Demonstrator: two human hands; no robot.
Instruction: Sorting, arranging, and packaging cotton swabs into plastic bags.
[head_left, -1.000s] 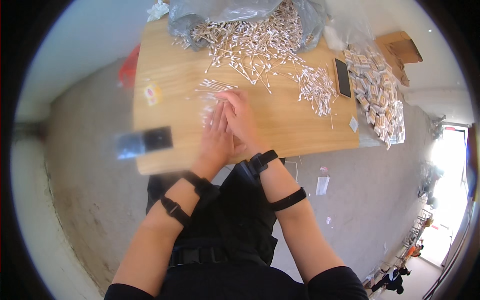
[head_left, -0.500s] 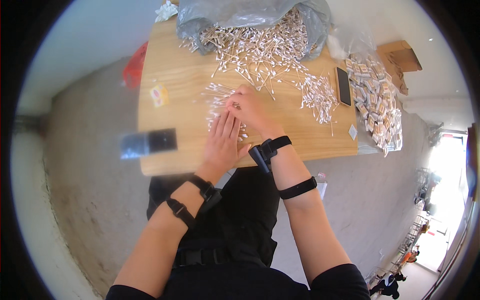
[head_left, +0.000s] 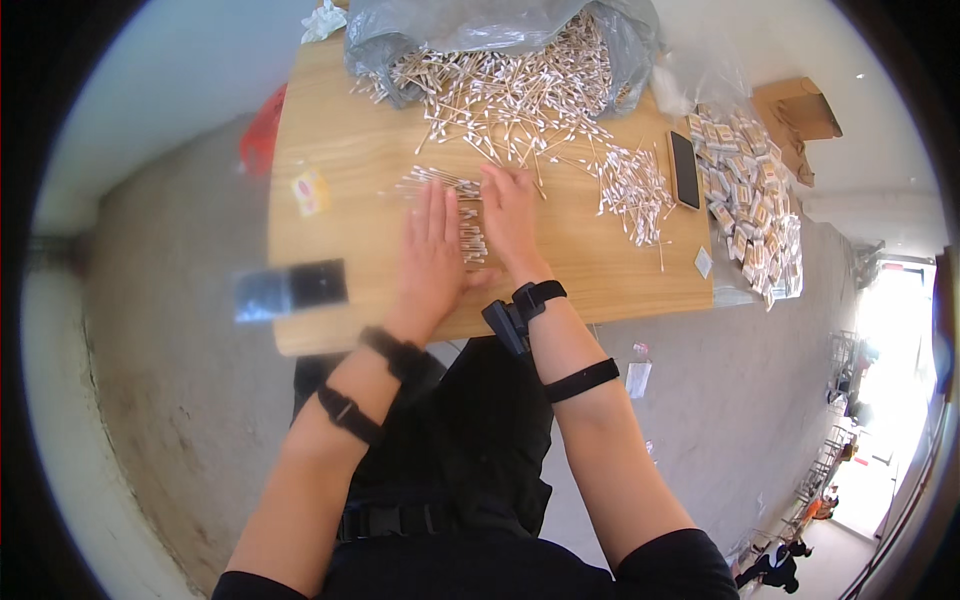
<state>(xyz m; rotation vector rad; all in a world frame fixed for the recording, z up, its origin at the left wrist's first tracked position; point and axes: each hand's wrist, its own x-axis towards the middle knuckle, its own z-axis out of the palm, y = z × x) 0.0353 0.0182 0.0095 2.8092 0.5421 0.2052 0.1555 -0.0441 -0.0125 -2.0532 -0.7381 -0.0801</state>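
A layer of cotton swabs (head_left: pixel 473 238) lies on the wooden table between my two hands, their white tips lined up roughly in a column. My left hand (head_left: pixel 432 245) is stretched flat over their left side, fingers straight and slightly blurred, thumb reaching right below them. Along their right side stands my right hand (head_left: pixel 512 215), its fingers bent loosely with nothing visible in them; the fingertips are partly hidden. More swabs (head_left: pixel 425 180) fan out past my left fingertips. A big heap of loose swabs (head_left: pixel 510 90) spills from a grey plastic bag (head_left: pixel 630 65) at the far side.
A smaller swab pile (head_left: pixel 635 195) lies to the right, beside a phone (head_left: pixel 684 170). Many small packed boxes (head_left: pixel 755 200) fill clear plastic at the table's right. On the left are a yellow-and-white packet (head_left: pixel 310 192) and a dark pouch (head_left: pixel 318 284) overhanging the edge.
My hands have parted: the left slid slightly left and up, and the right moved to the right side of the swabs. More of the swab layer shows between them.
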